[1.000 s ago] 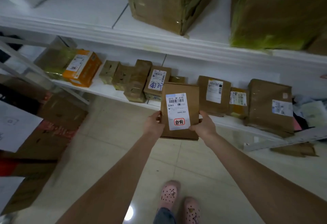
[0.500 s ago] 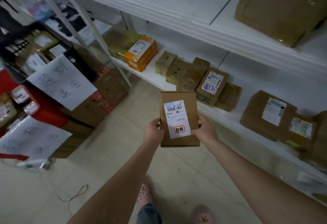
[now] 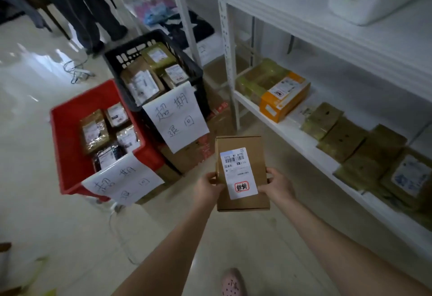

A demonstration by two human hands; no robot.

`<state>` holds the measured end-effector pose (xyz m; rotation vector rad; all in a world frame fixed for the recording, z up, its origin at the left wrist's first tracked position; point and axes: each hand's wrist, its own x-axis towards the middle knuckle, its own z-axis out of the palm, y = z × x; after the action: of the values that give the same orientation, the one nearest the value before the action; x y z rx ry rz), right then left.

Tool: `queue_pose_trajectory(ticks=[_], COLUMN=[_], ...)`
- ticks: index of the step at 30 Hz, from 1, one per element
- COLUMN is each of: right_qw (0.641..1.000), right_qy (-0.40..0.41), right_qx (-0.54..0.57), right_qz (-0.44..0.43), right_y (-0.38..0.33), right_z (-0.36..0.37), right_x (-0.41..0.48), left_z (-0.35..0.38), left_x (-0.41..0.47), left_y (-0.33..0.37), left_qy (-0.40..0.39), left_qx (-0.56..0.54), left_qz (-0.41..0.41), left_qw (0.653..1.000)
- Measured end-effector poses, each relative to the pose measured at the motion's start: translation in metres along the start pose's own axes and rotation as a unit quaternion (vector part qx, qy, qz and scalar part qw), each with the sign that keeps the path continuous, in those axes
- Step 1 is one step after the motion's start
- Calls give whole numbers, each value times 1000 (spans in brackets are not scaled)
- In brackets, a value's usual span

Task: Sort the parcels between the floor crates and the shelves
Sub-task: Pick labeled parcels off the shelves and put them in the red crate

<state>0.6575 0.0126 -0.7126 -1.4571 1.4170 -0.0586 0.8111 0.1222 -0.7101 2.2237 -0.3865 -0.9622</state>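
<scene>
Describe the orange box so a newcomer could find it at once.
Start at the white shelving on the right and drop to its low shelf. Near that shelf's left end, just past the perforated upright, lies the orange box. It alone is bright orange; the parcels beside it are brown or yellowish-wrapped.

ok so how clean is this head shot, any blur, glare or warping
Head view: dim overall; the held parcel has a readable label, the right-edge shelf parcels smear; glare streaks the floor upper left; the wide lens slants the shelf upright.
</scene>
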Motion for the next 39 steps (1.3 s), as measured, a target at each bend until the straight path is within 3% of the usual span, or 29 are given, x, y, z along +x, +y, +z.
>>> queue_pose_trajectory(ticks=[5, 15, 24, 30, 39], right_qw=[998, 977, 946, 918, 913], right_qy=[-28, -84, -154, -180, -195], right_qx=[-15, -109, -172, -271, -352], right_qz=[-48, -162, -228, -227, -66], right_y=[-84, -215, -299, -344, -341], right_z=[67, 137, 282, 393, 525], right_x=[17, 67, 83, 119, 193], left_z=[-92, -186, -313, -377, -400], left_x=[53, 124, 191, 271, 386], left_y=[2, 10, -38, -95, -184], left_qy=[61, 183, 281, 250, 131], left_qx=[-20, -85, -21, -14, -49], left_qz=[-6, -44, -114, -139, -181], left_qw=[998, 978, 953, 958, 973])
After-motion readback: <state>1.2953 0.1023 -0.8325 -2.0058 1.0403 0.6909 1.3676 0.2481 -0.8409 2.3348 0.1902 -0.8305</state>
